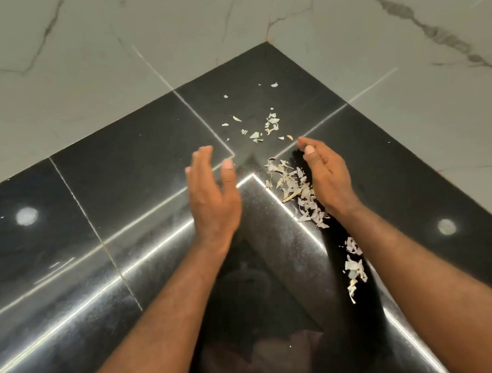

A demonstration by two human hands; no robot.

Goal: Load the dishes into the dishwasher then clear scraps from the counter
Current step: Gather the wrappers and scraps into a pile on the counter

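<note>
Pale, papery scraps (pixel 295 189) lie in a loose heap on the glossy black counter (pixel 128 170). My right hand (pixel 326 175) stands on its edge right beside that heap, fingers slightly cupped, holding nothing. My left hand (pixel 212 194) hovers to the left of the heap, palm turned inward, fingers straight and empty. Smaller scattered scraps (pixel 270 124) lie farther back toward the corner. Another small cluster of scraps (pixel 355 269) lies beside my right forearm. No dishes or dishwasher are in view.
White marble-patterned walls (pixel 86 52) meet in a corner behind the counter and bound it at the back and right. Bright light reflections streak the counter surface.
</note>
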